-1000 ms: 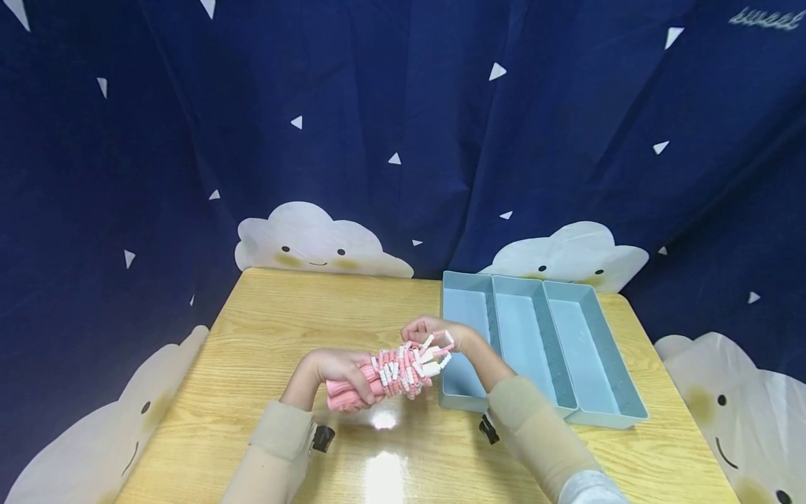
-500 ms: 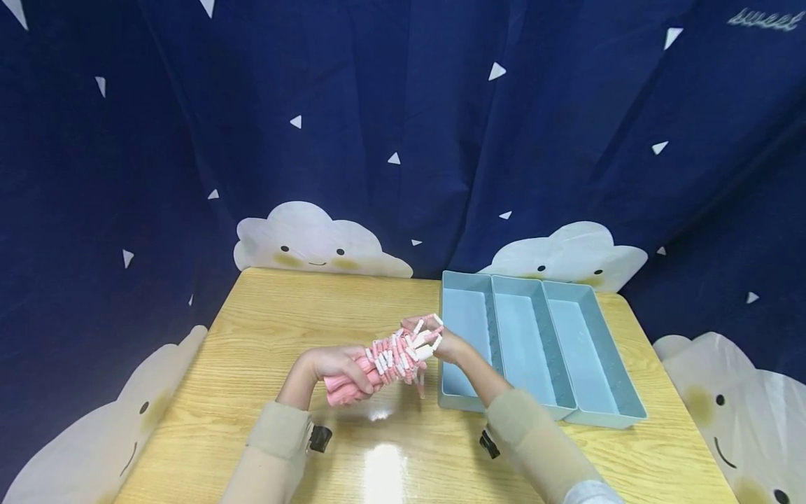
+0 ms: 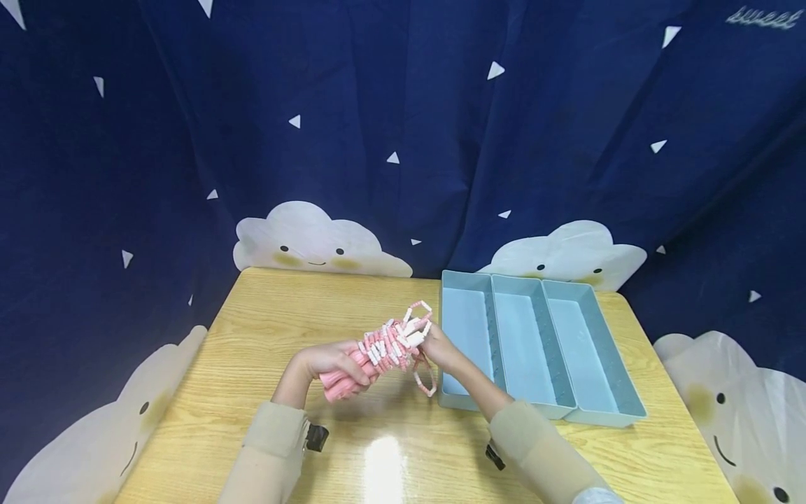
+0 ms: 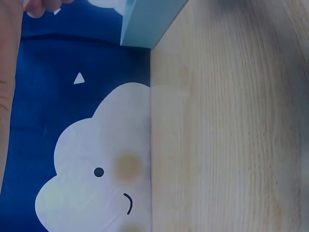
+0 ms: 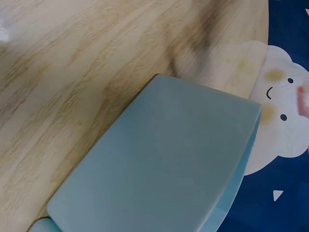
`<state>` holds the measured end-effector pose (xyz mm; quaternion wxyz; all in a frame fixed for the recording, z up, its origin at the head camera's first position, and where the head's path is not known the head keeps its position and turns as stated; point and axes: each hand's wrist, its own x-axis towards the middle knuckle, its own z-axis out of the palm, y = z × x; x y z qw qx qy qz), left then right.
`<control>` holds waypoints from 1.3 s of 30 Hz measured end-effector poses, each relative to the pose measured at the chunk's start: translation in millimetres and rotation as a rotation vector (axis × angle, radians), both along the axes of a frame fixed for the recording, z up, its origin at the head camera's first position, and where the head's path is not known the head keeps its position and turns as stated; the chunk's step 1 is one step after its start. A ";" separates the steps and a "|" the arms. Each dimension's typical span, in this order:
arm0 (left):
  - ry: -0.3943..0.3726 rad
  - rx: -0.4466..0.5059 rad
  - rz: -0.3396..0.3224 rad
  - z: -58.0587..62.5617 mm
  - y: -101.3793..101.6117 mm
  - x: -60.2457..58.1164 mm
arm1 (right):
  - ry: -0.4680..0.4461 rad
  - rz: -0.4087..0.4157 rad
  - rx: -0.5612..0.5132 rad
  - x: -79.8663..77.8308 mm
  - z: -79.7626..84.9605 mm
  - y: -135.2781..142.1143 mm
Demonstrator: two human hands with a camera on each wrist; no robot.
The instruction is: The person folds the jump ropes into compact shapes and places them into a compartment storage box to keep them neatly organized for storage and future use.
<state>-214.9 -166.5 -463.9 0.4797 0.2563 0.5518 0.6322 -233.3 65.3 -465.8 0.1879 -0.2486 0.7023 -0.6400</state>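
A beaded jump rope (image 3: 387, 346) with pink and white segments is wound in a bundle around its pink handles, above the table. My left hand (image 3: 334, 360) grips the handles, whose ends stick out past the thumb. At the bundle's other end, my right hand (image 3: 443, 348) holds the rope; its fingertips are mostly hidden behind the coils. One loop hangs below the right hand and another stands up above the bundle. In the left wrist view only the edge of a hand (image 4: 7, 92) shows. A blurred reddish bit lies at the right wrist view's edge.
A light-blue three-compartment organizer (image 3: 518, 409) stands on the wooden table (image 3: 302, 301) to the right, close to my right forearm. Its outer wall (image 5: 159, 154) fills much of the right wrist view. A dark-blue curtain (image 3: 403, 91) with white clouds hangs behind the table.
The bundle has tilted up and shifted slightly left. My right hand has passed behind its far end, and a rope loop now hangs lower. The left hand keeps its grip on the handles.
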 end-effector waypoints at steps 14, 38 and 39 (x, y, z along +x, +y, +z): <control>0.059 0.003 0.073 -6.2 -2.0 -2.1 | 0.034 0.030 0.131 9.3 0.4 4.6; 0.097 0.021 0.125 -14.0 -0.7 -4.0 | 0.108 0.121 0.185 19.2 3.2 7.1; 0.095 0.022 0.127 -14.2 -0.7 -4.0 | 0.096 0.118 0.179 20.0 3.7 6.8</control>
